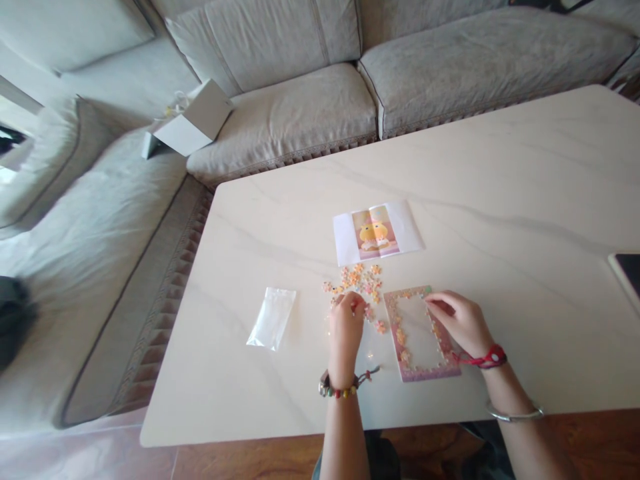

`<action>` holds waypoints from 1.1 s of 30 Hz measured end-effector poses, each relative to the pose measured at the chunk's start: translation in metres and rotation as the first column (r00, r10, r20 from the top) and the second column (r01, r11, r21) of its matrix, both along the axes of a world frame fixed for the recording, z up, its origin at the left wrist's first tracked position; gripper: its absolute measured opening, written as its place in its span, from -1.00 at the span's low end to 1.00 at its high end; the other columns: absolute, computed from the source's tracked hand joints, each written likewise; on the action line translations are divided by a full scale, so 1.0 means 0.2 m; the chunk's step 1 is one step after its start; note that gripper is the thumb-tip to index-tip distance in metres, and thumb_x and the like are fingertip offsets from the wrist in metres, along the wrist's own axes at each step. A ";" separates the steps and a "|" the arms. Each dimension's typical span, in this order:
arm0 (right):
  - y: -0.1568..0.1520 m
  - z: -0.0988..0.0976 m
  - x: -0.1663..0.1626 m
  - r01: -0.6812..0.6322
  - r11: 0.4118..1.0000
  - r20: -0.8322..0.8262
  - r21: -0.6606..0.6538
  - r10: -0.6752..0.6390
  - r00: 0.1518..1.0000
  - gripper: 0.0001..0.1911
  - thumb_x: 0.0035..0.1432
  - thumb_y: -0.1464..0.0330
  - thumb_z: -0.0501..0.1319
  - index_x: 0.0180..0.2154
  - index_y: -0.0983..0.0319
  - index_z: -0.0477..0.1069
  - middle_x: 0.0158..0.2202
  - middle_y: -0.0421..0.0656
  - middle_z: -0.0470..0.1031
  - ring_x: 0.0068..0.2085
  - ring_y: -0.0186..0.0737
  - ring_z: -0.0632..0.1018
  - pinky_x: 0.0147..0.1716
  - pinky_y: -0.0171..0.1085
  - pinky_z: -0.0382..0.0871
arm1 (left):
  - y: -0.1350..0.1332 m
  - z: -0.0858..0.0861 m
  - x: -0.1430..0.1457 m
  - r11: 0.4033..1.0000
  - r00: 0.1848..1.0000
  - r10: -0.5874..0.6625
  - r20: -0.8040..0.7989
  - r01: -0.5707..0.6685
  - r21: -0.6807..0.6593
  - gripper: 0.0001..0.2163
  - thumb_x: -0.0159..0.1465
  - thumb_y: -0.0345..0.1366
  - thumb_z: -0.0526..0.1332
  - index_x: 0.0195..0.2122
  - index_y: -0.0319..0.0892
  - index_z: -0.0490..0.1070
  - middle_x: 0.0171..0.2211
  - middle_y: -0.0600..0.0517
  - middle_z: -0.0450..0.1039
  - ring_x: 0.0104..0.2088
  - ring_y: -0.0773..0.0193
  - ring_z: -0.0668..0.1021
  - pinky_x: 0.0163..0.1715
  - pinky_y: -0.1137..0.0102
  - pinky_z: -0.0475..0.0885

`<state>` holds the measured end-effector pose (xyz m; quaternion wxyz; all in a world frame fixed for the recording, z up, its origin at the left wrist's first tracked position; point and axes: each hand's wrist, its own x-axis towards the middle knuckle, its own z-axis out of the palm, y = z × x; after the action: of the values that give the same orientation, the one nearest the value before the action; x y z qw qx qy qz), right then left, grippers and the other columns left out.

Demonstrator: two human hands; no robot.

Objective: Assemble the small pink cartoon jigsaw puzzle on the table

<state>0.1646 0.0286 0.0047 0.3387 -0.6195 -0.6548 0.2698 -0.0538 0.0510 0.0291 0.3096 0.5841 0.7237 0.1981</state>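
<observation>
Two bare hands are held over a pale table [225, 400]. The left hand [346, 328] is curled above the loose puzzle pieces [359, 272], with its thumb and fingers bent in close together. Its tips are partly hidden, so whether a piece is pinched there, or how wide the gap is, cannot be told. The right hand [463, 321] is placed at the top right part of the puzzle frame [430, 375], with its fingers stretched out and brought near the thumb. Its tips are set at the inner edge, but it cannot be told whether a small piece is held. Small pieces are lined along the inside edges of the frame, around a pale middle. The loose pieces are spread to the left of the frame, partly covered by the left hand. Behind them, a creased paper sheet [345, 243] is laid flat, and a yellow figure is shown in its picture. A clear bag [273, 319] is left well to the left of the pieces. Beads [343, 393] are worn on the left wrist, and a red band [493, 359] and a silver bangle [515, 415] on the right arm. Past the table, a grey sofa [300, 113] is seen, with a white box [195, 130] tipped on it. Brown wood floor [425, 440] is shown below.
</observation>
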 end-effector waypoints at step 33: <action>0.20 0.08 -0.26 -0.264 0.962 0.328 -0.067 0.271 0.905 -0.83 0.07 0.31 0.10 -0.35 0.19 0.44 -0.46 -0.16 0.45 -0.49 -0.30 0.45 -0.47 -0.32 0.31 | 0.00 -0.06 -0.32 0.980 0.975 0.197 -0.100 -0.198 -0.001 -0.80 0.10 -0.41 0.09 -0.27 -0.14 0.43 -0.40 0.03 0.38 -0.47 0.35 0.39 -0.36 0.41 0.29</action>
<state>0.1116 0.0694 0.0199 0.1759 -0.5642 -0.7785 0.2113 -0.1169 0.0516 0.0163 0.2552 0.5168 0.7936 0.1948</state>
